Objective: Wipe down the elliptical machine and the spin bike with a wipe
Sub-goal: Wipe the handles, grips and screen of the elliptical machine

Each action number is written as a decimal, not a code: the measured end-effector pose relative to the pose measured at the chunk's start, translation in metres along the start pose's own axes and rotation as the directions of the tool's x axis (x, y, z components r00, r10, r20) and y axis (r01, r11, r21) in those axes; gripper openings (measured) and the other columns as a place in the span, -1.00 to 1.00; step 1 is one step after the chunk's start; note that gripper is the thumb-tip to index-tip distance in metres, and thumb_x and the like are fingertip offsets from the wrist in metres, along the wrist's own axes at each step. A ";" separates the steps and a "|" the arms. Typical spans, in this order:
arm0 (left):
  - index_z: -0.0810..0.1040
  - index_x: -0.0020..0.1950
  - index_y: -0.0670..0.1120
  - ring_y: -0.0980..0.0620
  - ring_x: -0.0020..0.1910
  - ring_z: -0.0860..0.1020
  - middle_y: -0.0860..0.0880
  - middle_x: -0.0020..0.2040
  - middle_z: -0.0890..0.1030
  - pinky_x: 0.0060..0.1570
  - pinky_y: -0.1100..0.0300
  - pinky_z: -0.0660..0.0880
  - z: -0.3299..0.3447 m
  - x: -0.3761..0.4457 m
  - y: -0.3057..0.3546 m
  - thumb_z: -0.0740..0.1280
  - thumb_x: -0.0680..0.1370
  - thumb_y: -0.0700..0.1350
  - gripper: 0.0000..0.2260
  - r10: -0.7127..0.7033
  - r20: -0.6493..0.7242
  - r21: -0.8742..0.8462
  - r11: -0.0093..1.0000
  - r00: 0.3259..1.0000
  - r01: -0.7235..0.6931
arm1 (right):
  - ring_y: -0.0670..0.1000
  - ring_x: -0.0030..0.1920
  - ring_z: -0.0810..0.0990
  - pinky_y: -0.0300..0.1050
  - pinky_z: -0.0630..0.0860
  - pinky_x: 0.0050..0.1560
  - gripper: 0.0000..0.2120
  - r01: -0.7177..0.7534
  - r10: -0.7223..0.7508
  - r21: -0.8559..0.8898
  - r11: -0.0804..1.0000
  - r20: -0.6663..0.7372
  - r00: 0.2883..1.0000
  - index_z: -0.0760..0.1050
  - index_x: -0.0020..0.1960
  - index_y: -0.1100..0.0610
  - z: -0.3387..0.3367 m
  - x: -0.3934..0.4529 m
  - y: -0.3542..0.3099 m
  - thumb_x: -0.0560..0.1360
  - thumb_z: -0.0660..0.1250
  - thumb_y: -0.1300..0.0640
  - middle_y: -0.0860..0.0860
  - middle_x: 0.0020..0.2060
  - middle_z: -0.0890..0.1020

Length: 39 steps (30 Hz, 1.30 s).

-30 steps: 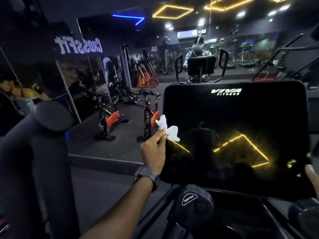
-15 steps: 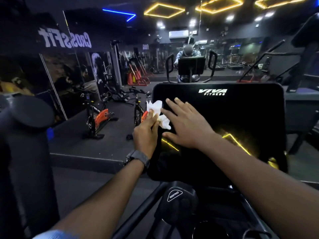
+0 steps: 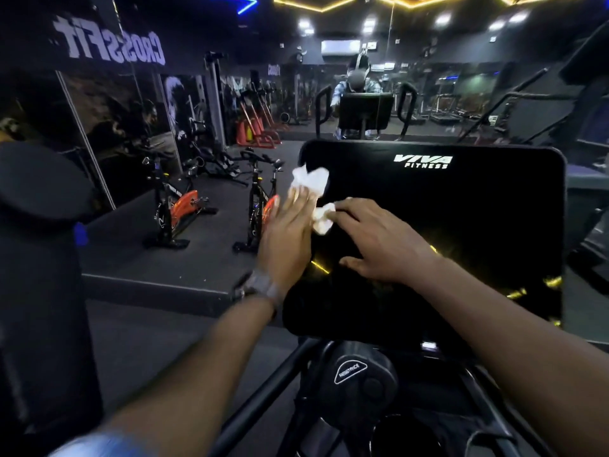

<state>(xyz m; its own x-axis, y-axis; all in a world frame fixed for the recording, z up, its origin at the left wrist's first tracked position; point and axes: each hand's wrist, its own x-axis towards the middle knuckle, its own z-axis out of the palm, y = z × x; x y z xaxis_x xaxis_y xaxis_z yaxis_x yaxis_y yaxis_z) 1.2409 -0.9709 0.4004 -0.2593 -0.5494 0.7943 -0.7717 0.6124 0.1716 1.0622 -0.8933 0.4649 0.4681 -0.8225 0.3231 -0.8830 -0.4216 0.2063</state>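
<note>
The elliptical's black console screen [image 3: 468,219], marked VIVA FITNESS, stands right in front of me. A crumpled white wipe [image 3: 313,183] lies against its upper left corner. My left hand [image 3: 286,235], a watch on its wrist, reaches up with fingers stretched out, their tips on the wipe's upper part. My right hand [image 3: 379,239] lies palm down on the screen, its fingertips holding the wipe's lower end. Two black and orange spin bikes [image 3: 178,206] [image 3: 260,206] stand on the raised floor to the left.
A thick black padded handle [image 3: 43,258] of the elliptical rises at my left. A resistance knob [image 3: 351,374] sits below the console. A mirror wall [image 3: 362,94] ahead reflects me and the machine. More gym equipment stands to the right.
My right hand came in from the right and settled on the screen, taking the wipe's lower end. My left hand's pinch has opened out, and the wipe has moved onto the screen's corner.
</note>
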 end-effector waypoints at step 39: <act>0.26 0.50 -0.09 -0.13 0.51 0.19 -0.13 0.51 0.25 0.46 -0.14 0.10 0.005 0.025 0.047 0.06 0.62 0.03 -0.54 0.547 0.326 0.241 0.740 0.771 -0.627 | -0.10 -0.07 0.55 -0.10 0.58 -0.12 -0.80 -0.276 0.261 0.173 0.946 0.107 0.960 0.55 0.04 -0.09 -0.030 -0.115 0.025 0.52 0.31 -0.17 -0.18 -0.10 0.55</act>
<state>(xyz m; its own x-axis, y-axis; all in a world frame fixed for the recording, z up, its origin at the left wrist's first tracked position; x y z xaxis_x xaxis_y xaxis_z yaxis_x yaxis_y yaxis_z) 1.1957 -0.9585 0.4253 -0.8114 -0.2736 0.5165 -0.5488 0.6608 -0.5121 0.9873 -0.7978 0.4611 0.2156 -0.9399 0.2648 -0.9699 -0.2376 -0.0536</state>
